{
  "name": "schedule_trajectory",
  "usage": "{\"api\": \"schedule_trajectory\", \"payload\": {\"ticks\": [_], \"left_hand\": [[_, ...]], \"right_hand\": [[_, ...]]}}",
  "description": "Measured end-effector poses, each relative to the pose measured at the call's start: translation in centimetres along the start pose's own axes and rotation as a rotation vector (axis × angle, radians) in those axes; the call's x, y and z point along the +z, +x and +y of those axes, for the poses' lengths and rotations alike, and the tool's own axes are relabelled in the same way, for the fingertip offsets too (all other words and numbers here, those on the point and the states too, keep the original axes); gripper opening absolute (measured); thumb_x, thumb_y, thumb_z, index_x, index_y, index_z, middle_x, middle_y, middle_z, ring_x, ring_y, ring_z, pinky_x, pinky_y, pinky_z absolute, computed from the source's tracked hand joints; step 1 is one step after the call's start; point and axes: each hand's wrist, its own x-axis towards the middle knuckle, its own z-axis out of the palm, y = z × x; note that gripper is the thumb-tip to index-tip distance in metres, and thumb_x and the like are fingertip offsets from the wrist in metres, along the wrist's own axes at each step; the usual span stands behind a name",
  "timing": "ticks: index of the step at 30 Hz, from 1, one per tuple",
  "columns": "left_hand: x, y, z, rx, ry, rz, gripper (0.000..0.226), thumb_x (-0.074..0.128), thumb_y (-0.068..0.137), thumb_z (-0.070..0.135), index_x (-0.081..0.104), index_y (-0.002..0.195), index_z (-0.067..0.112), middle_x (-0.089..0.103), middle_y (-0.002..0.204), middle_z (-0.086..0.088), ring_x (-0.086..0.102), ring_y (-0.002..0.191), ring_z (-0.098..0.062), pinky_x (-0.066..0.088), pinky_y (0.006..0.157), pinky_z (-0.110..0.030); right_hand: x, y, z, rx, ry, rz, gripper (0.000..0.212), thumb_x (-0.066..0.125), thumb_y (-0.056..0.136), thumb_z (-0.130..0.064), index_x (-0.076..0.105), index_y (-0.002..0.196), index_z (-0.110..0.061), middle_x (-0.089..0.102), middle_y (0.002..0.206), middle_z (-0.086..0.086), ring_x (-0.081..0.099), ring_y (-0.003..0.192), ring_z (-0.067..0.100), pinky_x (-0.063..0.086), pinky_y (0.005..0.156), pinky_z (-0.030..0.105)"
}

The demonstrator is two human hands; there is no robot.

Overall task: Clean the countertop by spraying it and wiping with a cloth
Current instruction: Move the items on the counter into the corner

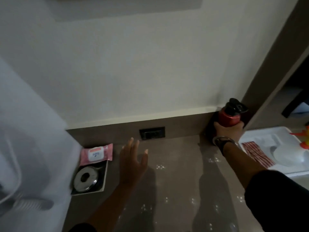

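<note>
The brown countertop (175,181) fills the lower middle, with small bright specks scattered over it. My right hand (229,132) grips a red bottle with a black cap (229,116) standing in the far right corner against the wall. A watch is on that wrist. My left hand (133,158) hovers over the counter's left part, fingers spread, holding nothing. No cloth shows in view.
A pink wipes pack (96,154) lies at the far left, over a tray with a round metal lid (86,179). A black wall socket (152,133) sits in the backsplash. A white tray (260,136) with a striped item is at right. A white appliance (30,148) stands left.
</note>
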Motion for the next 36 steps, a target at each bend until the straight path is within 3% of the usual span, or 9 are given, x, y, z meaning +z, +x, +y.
{"api": "schedule_trajectory", "payload": {"ticks": [6, 9, 11, 15, 21, 27, 29, 33, 36], "left_hand": [[-2.4, -1.1, -4.4, -0.061, 0.042, 0.066, 0.05, 0.061, 0.089, 0.039, 0.063, 0.126, 0.006, 0.06, 0.136, -0.016, 0.056, 0.126, -0.032, 0.044, 0.105, -0.042], [-3.5, -1.2, -6.3, -0.157, 0.095, 0.065, 0.055, 0.058, 0.088, 0.038, 0.061, 0.129, 0.002, 0.058, 0.137, -0.02, 0.055, 0.127, -0.037, 0.045, 0.106, -0.047], [-4.4, -1.0, -7.1, -0.223, 0.152, 0.066, 0.058, 0.053, 0.088, 0.038, 0.059, 0.131, -0.001, 0.057, 0.137, -0.024, 0.055, 0.126, -0.042, 0.048, 0.102, -0.053], [-5.8, -0.3, -8.8, -0.344, 0.16, 0.101, 0.054, 0.063, 0.089, 0.034, 0.057, 0.132, 0.0, 0.058, 0.136, -0.025, 0.054, 0.127, -0.042, 0.048, 0.101, -0.054], [-5.9, -0.4, -11.4, -0.433, 0.136, 0.114, 0.06, 0.071, 0.086, 0.03, 0.054, 0.136, 0.0, 0.055, 0.139, -0.024, 0.052, 0.129, -0.04, 0.045, 0.105, -0.051], [-4.8, -0.6, -11.2, -0.403, 0.117, 0.105, 0.059, 0.069, 0.089, 0.027, 0.05, 0.138, 0.002, 0.053, 0.141, -0.023, 0.049, 0.132, -0.038, 0.044, 0.106, -0.051], [-4.7, -0.4, -10.7, -0.343, 0.106, 0.127, 0.055, 0.066, 0.091, 0.027, 0.049, 0.137, 0.002, 0.054, 0.139, -0.025, 0.051, 0.13, -0.039, 0.046, 0.104, -0.053], [-4.2, 0.4, -7.8, -0.279, 0.078, 0.151, 0.051, 0.049, 0.095, 0.035, 0.053, 0.133, 0.002, 0.054, 0.14, -0.025, 0.051, 0.13, -0.038, 0.043, 0.107, -0.051], [-2.5, 0.3, -3.6, -0.245, 0.035, 0.148, 0.054, 0.051, 0.093, 0.038, 0.056, 0.133, 0.002, 0.047, 0.146, -0.026, 0.046, 0.134, -0.042, 0.039, 0.11, -0.052]], "right_hand": [[2.6, -10.3, -0.2, -0.304, 0.006, -0.332, 0.07, 0.089, 0.056, -0.037, 0.047, 0.111, -0.023, 0.062, 0.096, 0.001, 0.063, 0.082, 0.024, 0.049, 0.071, 0.034], [6.1, -16.8, -1.0, -0.354, 0.001, -0.59, 0.072, 0.083, 0.049, -0.052, 0.046, 0.108, -0.035, 0.065, 0.09, -0.007, 0.065, 0.075, 0.011, 0.048, 0.064, 0.023], [8.8, -20.8, -1.5, -0.38, -0.024, -0.727, 0.078, 0.081, 0.048, -0.057, 0.045, 0.115, -0.04, 0.065, 0.093, -0.016, 0.064, 0.078, 0.0, 0.047, 0.065, 0.014], [13.6, -27.2, -1.8, -0.363, 0.001, -0.928, 0.084, 0.084, 0.052, -0.052, 0.046, 0.124, -0.032, 0.062, 0.107, -0.012, 0.061, 0.091, 0.005, 0.045, 0.077, 0.014], [17.9, -31.5, -2.3, -0.384, 0.006, -0.903, 0.074, 0.079, 0.051, -0.055, 0.044, 0.115, -0.038, 0.05, 0.09, -0.032, 0.05, 0.08, -0.029, 0.037, 0.059, -0.007], [18.9, -31.3, -2.2, -0.351, -0.109, -0.977, 0.075, 0.082, 0.058, -0.043, 0.041, 0.121, -0.034, 0.051, 0.095, -0.023, 0.051, 0.081, -0.011, 0.032, 0.066, 0.005], [18.1, -30.5, -2.0, -0.347, -0.183, -1.012, 0.067, 0.083, 0.064, -0.035, 0.043, 0.119, -0.03, 0.055, 0.103, -0.013, 0.059, 0.091, 0.006, 0.038, 0.067, 0.01], [13.8, -27.3, -1.3, -0.486, -0.313, -0.981, 0.061, 0.076, 0.077, -0.036, 0.049, 0.128, -0.014, 0.056, 0.123, 0.006, 0.056, 0.111, 0.021, 0.05, 0.091, 0.036], [8.4, -23.0, -0.8, -0.571, -0.289, -0.911, 0.049, 0.071, 0.083, -0.033, 0.055, 0.125, -0.013, 0.058, 0.118, 0.004, 0.058, 0.105, 0.018, 0.049, 0.088, 0.028]]}}
